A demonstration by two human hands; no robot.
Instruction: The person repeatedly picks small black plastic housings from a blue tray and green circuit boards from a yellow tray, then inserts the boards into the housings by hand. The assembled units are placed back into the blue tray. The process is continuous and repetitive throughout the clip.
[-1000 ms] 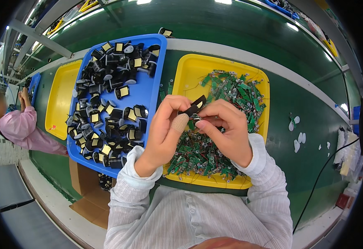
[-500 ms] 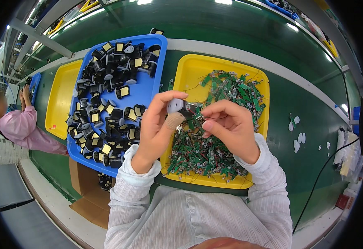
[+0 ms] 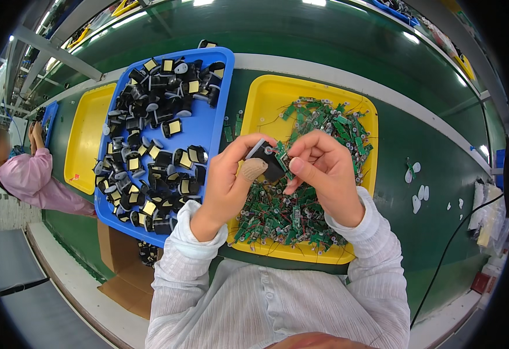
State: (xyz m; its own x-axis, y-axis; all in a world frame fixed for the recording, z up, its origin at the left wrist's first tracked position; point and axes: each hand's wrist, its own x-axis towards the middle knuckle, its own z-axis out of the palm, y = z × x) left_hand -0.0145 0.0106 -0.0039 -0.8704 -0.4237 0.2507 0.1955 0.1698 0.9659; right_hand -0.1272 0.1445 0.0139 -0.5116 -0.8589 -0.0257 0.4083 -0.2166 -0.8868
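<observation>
In front of my chest, above a yellow tray [image 3: 259,113] heaped with green circuit boards and thin wires, both my hands are raised close together. My left hand [image 3: 222,183] grips a small black plastic housing [image 3: 272,167] with a grey end piece; a tan covering wraps the thumb. With thumb and fingers closed, my right hand [image 3: 327,171] pinches a small green circuit board [image 3: 284,158] against the housing's right side. A small round metallic part shows at the housing's top. Whether the board is fixed to the housing I cannot tell.
Left of my hands, a blue tray [image 3: 202,128] holds many black housings with cream pads. Beyond it are another yellow tray [image 3: 88,142] and a co-worker in pink [image 3: 30,174]. A cardboard box [image 3: 120,256] sits below. White pieces [image 3: 416,205] and a black cable [image 3: 449,241] lie rightward.
My left hand has turned the housing, so its black side shows instead of its round grey end. The green board is now more visible, and my right fingers have shifted slightly along it.
</observation>
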